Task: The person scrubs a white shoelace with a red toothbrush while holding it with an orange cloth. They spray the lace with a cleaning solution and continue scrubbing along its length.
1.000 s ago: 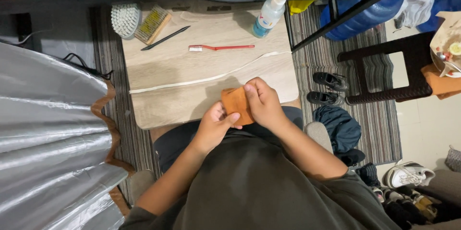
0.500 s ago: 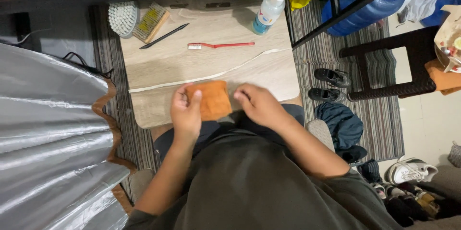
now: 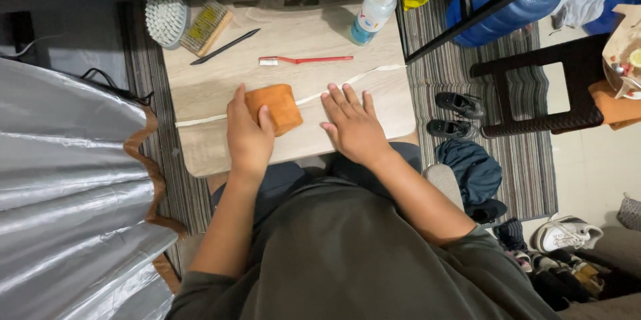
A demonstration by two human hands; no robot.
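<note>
Under the left hand [image 3: 248, 134] — fingers spread flat — lies the orange cloth [image 3: 274, 107].

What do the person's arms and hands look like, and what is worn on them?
Both arms are bare from the upper arm down. Short sleeves of a dark olive-grey shirt cover only the shoulders. The left hand and the right hand wear no gloves. I see no ring, watch or bracelet on either wrist.
</note>
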